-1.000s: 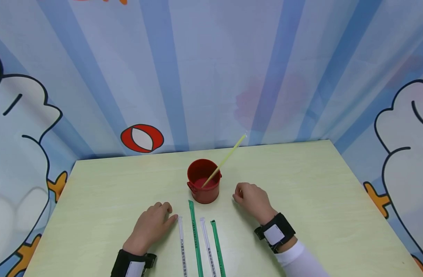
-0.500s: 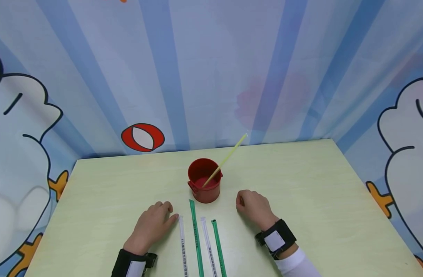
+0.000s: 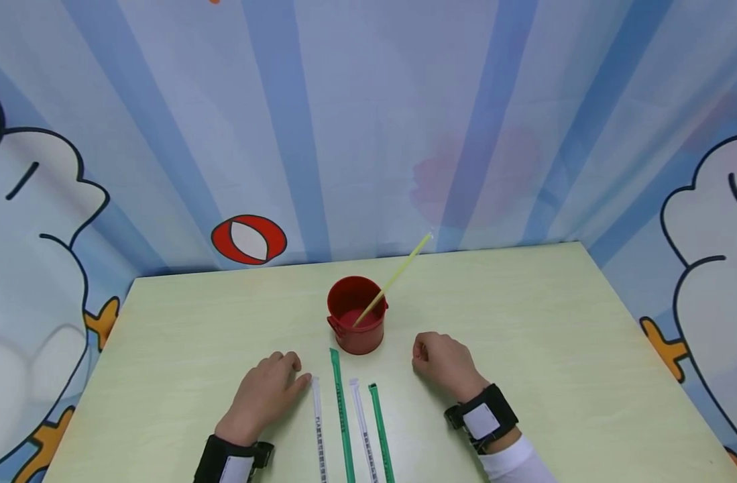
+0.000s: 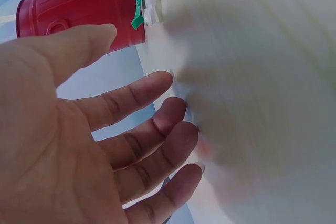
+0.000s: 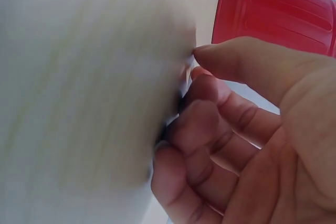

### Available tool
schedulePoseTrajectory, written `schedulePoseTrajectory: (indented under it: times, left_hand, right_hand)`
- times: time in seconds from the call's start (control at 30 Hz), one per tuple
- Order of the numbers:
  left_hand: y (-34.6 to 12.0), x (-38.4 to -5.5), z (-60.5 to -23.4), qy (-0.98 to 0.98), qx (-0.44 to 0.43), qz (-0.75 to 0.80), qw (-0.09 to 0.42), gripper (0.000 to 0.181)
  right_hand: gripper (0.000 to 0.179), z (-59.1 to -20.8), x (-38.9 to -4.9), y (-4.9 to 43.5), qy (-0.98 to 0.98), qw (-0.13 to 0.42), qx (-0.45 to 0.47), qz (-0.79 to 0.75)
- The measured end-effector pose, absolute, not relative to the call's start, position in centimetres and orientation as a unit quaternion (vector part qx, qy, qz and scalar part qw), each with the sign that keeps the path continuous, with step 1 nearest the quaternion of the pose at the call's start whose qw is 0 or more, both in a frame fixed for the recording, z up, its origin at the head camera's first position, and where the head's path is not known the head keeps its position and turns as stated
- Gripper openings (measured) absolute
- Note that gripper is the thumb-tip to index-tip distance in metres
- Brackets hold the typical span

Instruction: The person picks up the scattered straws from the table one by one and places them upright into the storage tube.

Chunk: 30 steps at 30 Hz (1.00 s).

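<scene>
My left hand (image 3: 264,396) rests on the table with relaxed, slightly bent fingers, its thumb tip by the top of a white wrapped straw (image 3: 318,426). To the right lie a longer green wrapped straw (image 3: 342,416), a second white one (image 3: 363,429) and a second green one (image 3: 380,433), roughly side by side. Behind them stands a small red bucket (image 3: 359,340) with a yellow straw (image 3: 400,271) leaning out to the right. My right hand (image 3: 448,365) lies right of the straws, fingers loosely curled and holding nothing; the right wrist view shows its fingertips at the tabletop.
The pale wooden table (image 3: 525,302) ends at a far edge behind the bucket. A blue striped backdrop (image 3: 368,134) with cartoon figures hangs behind and at both sides. The near ends of the straws run out of the head view.
My right hand has come slightly back toward me, away from the bucket, and then stayed still. The left hand, straws and bucket keep their places.
</scene>
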<state>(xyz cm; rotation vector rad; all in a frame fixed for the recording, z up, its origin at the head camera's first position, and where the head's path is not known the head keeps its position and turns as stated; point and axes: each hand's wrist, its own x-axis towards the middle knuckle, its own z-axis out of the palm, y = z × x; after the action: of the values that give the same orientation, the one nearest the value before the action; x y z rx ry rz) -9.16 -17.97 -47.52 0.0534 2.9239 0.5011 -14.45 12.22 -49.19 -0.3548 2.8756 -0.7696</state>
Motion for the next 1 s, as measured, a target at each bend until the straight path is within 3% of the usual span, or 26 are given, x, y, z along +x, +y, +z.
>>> schedulePoseTrajectory:
  times: [0.37, 1.0]
  left_hand:
    - [-17.5, -8.5, -46.5, 0.975, -0.031, 0.189, 0.114, 0.03]
    - [-15.5, -7.9, -47.9, 0.971, -0.008, 0.182, 0.155, 0.037]
  right_hand:
    - [0.017, -49.1, -14.4, 12.3, 0.956, 0.081, -0.113, -0.258]
    - [0.017, -49.1, -14.3, 12.5, 0.955, 0.086, -0.113, -0.262]
